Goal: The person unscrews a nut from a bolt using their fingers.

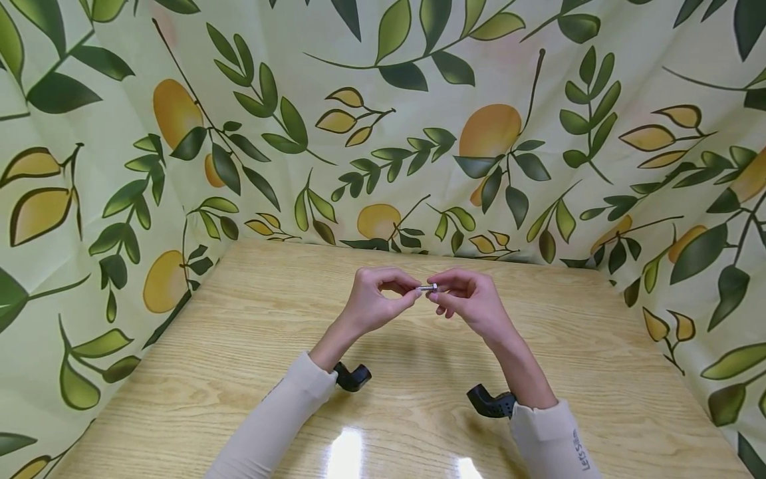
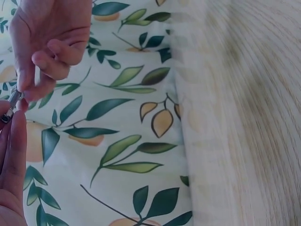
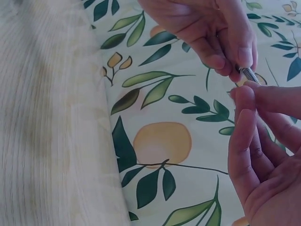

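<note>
A small silver bolt is held roughly level between both hands above the wooden table. My left hand pinches its left end between thumb and forefinger. At the other end, my right hand pinches the wider hex part with thumb and fingertips. Thread shows on the bolt's shank in the right wrist view, between the two sets of fingertips. Fingers cover parts of both ends, so I cannot tell whether the wider part is a head or a nut.
Beneath the hands lies a light wood-grain table, with glare near its front edge. A leaf-and-fruit patterned cloth stands behind it and along both sides. Black curved pieces stick out from the sleeves at both wrists.
</note>
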A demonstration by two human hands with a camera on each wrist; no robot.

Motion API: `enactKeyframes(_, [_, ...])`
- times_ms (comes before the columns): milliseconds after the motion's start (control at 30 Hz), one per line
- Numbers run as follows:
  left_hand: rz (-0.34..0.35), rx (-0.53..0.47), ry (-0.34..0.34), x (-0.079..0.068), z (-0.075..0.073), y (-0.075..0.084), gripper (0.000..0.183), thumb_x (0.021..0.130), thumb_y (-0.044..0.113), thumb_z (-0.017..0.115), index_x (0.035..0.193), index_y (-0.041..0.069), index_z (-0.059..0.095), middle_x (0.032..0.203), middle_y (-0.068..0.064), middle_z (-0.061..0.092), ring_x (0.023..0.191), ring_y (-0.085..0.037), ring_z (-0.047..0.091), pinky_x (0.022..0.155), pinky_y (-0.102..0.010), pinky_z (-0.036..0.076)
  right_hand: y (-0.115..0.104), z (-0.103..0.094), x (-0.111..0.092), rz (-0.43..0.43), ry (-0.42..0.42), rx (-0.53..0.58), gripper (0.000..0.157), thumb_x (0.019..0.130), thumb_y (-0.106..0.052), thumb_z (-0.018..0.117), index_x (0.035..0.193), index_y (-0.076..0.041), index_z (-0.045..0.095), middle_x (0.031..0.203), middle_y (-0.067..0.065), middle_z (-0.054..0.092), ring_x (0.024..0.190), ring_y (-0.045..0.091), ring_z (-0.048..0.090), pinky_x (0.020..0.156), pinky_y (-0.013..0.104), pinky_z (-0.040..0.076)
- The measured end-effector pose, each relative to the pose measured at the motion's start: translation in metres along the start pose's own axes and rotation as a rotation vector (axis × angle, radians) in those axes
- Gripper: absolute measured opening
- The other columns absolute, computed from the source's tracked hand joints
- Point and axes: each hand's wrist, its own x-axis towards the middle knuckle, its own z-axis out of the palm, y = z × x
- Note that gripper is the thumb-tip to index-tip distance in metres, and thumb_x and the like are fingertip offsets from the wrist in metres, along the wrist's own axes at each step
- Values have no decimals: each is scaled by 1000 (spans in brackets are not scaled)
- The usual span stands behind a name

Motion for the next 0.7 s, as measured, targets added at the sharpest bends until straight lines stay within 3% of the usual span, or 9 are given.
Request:
enactKeyframes(333, [2,1,-5,1,0,-2,6,85,-2,78,90,2,80,85,-11,79,73,-11,75,69,-27,65,1,-1,-1,-12,5,34,25,97,-7,70,117,8,69,90,-4,75,67,13,70,58,27,59])
enactKeyframes(700, [-7,6,-2,0,-1,0,6,85,-2,78,90,1,79,85,-12,79,73,-12,75,69,-27,65,-1,-3,-1,38,-21,13,33,95,-8,73,122,11,67,88,-7,76,65,14,69,58,27,59])
